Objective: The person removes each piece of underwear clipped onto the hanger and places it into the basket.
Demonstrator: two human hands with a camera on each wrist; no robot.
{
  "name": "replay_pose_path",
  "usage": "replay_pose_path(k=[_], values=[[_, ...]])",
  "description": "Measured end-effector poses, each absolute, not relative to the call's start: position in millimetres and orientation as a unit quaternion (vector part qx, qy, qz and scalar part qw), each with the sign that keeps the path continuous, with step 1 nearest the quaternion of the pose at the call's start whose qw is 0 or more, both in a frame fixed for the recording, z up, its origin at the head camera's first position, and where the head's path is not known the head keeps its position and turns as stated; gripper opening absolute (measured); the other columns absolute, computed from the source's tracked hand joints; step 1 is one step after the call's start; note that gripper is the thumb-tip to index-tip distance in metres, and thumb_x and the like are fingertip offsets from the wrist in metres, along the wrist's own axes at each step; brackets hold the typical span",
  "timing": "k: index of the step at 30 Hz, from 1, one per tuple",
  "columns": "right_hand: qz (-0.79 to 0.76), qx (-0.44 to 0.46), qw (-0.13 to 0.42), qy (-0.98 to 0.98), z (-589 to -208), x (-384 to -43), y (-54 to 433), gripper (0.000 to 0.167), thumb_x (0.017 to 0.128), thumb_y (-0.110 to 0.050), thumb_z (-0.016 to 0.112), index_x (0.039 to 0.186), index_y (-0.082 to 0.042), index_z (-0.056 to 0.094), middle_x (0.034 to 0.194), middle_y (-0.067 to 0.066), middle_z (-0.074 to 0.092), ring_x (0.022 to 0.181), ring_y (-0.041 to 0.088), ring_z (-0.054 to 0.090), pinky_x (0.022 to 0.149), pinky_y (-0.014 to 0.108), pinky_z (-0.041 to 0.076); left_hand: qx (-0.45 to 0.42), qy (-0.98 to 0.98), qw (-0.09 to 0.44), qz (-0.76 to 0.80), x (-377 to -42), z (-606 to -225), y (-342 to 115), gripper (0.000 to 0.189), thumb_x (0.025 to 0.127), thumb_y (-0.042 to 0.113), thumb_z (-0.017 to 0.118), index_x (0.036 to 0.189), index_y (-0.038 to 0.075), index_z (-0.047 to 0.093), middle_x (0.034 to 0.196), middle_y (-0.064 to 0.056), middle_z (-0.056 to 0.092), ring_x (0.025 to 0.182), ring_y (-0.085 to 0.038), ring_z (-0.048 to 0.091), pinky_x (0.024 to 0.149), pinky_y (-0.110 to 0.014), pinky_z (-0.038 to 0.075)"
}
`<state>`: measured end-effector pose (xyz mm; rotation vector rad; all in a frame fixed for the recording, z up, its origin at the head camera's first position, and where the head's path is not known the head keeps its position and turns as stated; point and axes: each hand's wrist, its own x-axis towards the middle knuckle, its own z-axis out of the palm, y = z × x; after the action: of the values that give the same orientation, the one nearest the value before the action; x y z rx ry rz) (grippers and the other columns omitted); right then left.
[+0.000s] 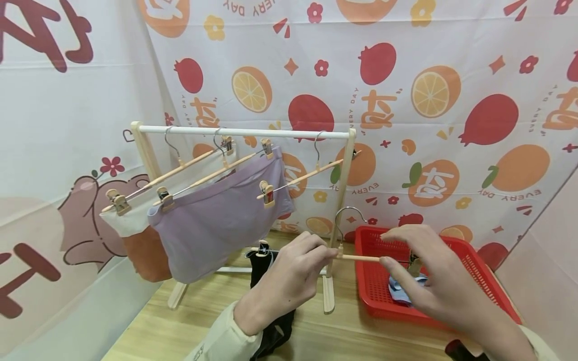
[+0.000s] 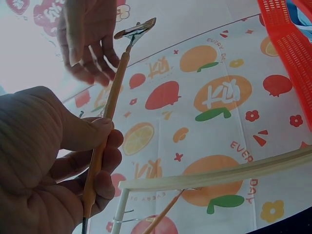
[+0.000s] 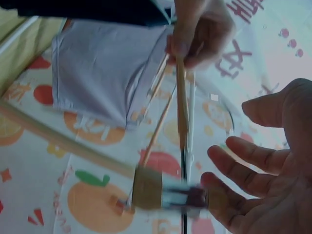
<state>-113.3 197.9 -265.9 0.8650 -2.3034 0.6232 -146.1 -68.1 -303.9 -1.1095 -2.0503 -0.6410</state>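
Observation:
My left hand (image 1: 295,273) grips the wooden bar of a clip hanger (image 1: 361,258) close to the base of its metal hook. Black cloth (image 1: 276,333) hangs below the clip at the hanger's left end, partly hidden behind my left forearm. Around the hanger's other end, my right hand (image 1: 444,281) is spread, thumb and fingers apart. In the right wrist view the clip (image 3: 147,187) there has no cloth in it, and its far end overlaps my fingertips.
A small rack (image 1: 244,132) stands at left, bearing a lavender garment (image 1: 221,215), a white-and-brown garment (image 1: 146,250) and a bare clip hanger (image 1: 302,178). Behind my right hand sits a red basket (image 1: 372,301) with blue cloth (image 1: 399,293). A dark object (image 1: 460,351) lies at the lower right.

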Motion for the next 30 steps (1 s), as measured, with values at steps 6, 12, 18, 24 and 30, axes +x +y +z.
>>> replay_pose_path(k=[6,12,18,24,30], values=[[0.222,0.338,0.286,-0.869,-273,-114,178,0.044,0.083,-0.017,0.084,0.121,-0.020,0.064,0.121,-0.012,0.064,0.112,0.004,0.057,0.093,0.015,0.052,-0.433,-0.796,0.347,-0.241,-146,-304,-65,0.012,0.094,0.002,0.069,0.100,0.011,0.075,0.088,0.005,0.064,0.077,-0.008,0.050,0.067,-0.011,0.041],[0.221,0.350,0.284,-0.864,-283,-121,164,0.034,0.086,-0.014,0.081,0.116,-0.018,0.066,0.113,-0.012,0.067,0.104,0.005,0.059,0.083,0.027,0.056,-0.437,-0.796,0.347,-0.234,-145,-305,-62,0.014,0.093,0.001,0.069,0.100,0.012,0.074,0.090,0.005,0.065,0.079,-0.008,0.053,0.069,-0.012,0.045],[0.245,0.343,0.272,-0.865,-289,-123,161,0.023,0.085,-0.010,0.081,0.102,-0.020,0.068,0.098,-0.015,0.065,0.090,-0.002,0.056,0.074,0.018,0.053,-0.436,-0.800,0.345,-0.226,-144,-306,-60,0.016,0.092,0.001,0.071,0.101,0.013,0.073,0.092,0.005,0.066,0.082,-0.008,0.056,0.072,-0.014,0.048],[0.276,0.336,0.254,-0.864,-292,-122,162,0.020,0.086,-0.008,0.079,0.096,-0.022,0.070,0.089,-0.017,0.061,0.074,-0.007,0.051,0.061,0.014,0.047,-0.437,-0.803,0.340,-0.223,-143,-307,-60,0.014,0.092,0.003,0.071,0.101,0.014,0.074,0.092,0.005,0.067,0.083,-0.008,0.056,0.074,-0.014,0.048],[0.284,0.335,0.245,-0.864,-294,-123,163,0.021,0.084,-0.006,0.080,0.093,-0.023,0.071,0.086,-0.016,0.059,0.068,-0.006,0.046,0.057,0.014,0.044,-0.447,-0.792,0.357,-0.212,-142,-308,-58,0.014,0.091,0.004,0.073,0.101,0.014,0.074,0.092,0.006,0.067,0.084,-0.007,0.058,0.074,-0.013,0.049]])
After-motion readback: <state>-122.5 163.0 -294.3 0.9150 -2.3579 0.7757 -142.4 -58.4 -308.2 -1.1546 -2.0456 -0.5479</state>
